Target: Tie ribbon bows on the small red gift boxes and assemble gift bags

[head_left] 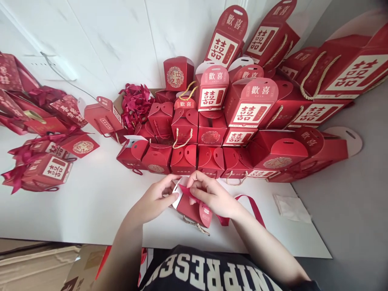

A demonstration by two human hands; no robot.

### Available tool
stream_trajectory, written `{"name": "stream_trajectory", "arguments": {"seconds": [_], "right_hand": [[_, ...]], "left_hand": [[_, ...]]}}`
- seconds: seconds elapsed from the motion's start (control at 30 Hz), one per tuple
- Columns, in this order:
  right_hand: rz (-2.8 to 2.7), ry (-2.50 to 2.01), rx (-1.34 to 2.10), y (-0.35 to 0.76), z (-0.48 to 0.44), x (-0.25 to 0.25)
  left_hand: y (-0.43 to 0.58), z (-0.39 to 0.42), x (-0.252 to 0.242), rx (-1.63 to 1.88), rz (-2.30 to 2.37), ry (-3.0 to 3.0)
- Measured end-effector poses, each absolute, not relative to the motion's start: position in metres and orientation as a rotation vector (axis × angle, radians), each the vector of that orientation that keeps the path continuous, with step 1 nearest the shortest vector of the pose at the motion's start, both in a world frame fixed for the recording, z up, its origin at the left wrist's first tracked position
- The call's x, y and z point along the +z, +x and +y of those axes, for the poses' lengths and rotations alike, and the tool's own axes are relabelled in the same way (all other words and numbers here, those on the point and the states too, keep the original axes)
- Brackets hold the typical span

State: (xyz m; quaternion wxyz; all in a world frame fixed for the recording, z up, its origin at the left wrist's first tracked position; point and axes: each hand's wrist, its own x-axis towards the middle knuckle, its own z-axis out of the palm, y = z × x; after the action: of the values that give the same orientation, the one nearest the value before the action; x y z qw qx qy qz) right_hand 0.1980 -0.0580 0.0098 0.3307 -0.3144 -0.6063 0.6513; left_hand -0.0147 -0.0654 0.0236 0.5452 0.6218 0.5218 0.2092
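A small red gift box [190,211] lies tilted on the white table in front of me, with a twisted gold cord handle [197,225] on its near side. My left hand [154,201] has thumb and fingers closed around the box's white-lined end flap. Above the box, my right hand [212,195] pinches a crimson ribbon [185,190] close to that flap. A long loop of the ribbon [254,208] trails onto the table beyond my right wrist. My right fingers partly cover the box top.
Red gift boxes [211,159] stand in stacked rows behind my hands and up the right side. A heap of crimson ribbons [136,106] sits behind on the left. Ribbon-tied boxes [45,171] lie far left. A white tissue [292,208] rests near the right table edge [315,238].
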Motion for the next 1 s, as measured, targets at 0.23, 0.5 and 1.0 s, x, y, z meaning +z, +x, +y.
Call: {"name": "stream_trajectory", "arguments": {"seconds": [0.23,0.5,1.0], "right_hand": [[-1.707,-0.939,1.659,0.197,-0.056,0.006],[-1.796,-0.903,1.513,0.190,-0.054,0.003],[-1.626,-1.201,1.138,0.248,-0.072,-0.005]], "left_hand": [[-0.015,-0.064,0.021,0.507,1.187,1.402],[-0.015,-0.065,0.023,0.456,1.109,1.412],[-0.071,-0.056,0.019,0.725,1.465,1.340]]}}
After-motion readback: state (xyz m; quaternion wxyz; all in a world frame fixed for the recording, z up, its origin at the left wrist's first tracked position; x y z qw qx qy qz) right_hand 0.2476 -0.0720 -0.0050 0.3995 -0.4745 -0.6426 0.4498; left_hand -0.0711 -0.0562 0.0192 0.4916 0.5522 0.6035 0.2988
